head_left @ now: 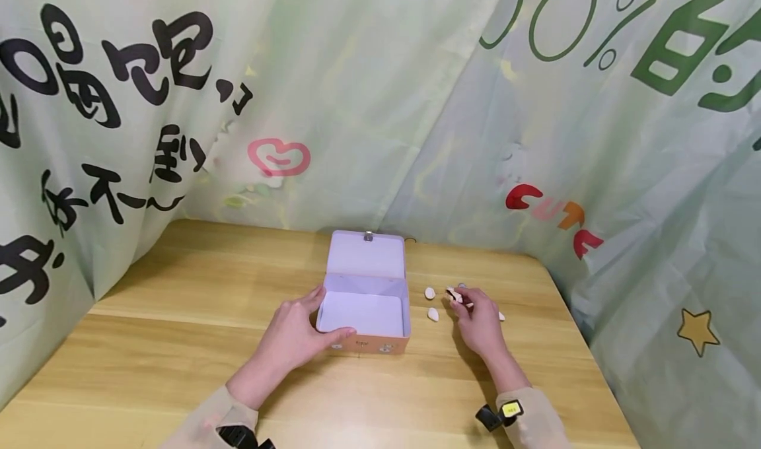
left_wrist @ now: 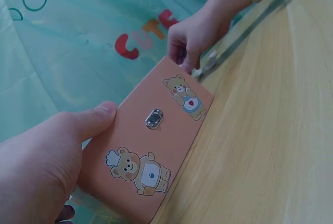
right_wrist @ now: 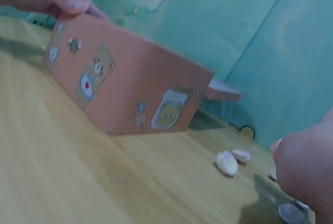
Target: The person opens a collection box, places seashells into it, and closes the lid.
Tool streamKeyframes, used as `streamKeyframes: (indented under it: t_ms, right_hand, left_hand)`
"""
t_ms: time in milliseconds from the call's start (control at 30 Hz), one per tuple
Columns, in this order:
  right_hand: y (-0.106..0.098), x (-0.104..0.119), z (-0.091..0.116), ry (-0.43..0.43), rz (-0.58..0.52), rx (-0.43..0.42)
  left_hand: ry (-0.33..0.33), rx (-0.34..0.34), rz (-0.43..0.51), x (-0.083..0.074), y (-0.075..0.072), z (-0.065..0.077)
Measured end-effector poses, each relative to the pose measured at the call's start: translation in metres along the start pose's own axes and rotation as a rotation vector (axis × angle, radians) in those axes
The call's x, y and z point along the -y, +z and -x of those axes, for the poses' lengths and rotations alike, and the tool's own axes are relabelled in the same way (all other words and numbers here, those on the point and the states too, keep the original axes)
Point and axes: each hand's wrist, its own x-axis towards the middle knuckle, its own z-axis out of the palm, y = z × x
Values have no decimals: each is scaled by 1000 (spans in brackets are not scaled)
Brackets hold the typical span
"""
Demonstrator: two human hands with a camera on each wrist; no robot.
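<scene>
A tin box [head_left: 366,345] stands on the table with its lid [head_left: 365,254] tipped back and its lilac inside showing. Bear pictures and a metal catch mark its orange front, seen close in the left wrist view. My left hand [head_left: 294,330] grips the box's near left corner, thumb over the front rim and fingers along the left side. To the right of the box, my right hand [head_left: 480,323] pinches a pale seashell [head_left: 454,295] low over the table. White seashells [right_wrist: 227,163] lie between the box and this hand; others are partly hidden by it.
The wooden table [head_left: 178,356] carries everything. A printed cloth curtain [head_left: 380,105] hangs behind it and along both sides. Close to the right hand lie one more shell [head_left: 502,316] and a greyish shell [right_wrist: 290,213]. A dark thin loop [head_left: 410,240] shows behind the lid.
</scene>
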Motion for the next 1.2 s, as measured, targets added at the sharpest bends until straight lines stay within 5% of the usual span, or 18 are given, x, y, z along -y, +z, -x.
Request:
streamKeyframes:
  t_ms: [467, 1200]
  right_hand:
    - [-9, 23, -7, -46, -112, -66]
    - [-11, 78, -27, -73, -318, 146]
  left_hand:
    - [-11, 0, 8, -1, 2, 2]
    - [11, 12, -2, -2, -1, 0]
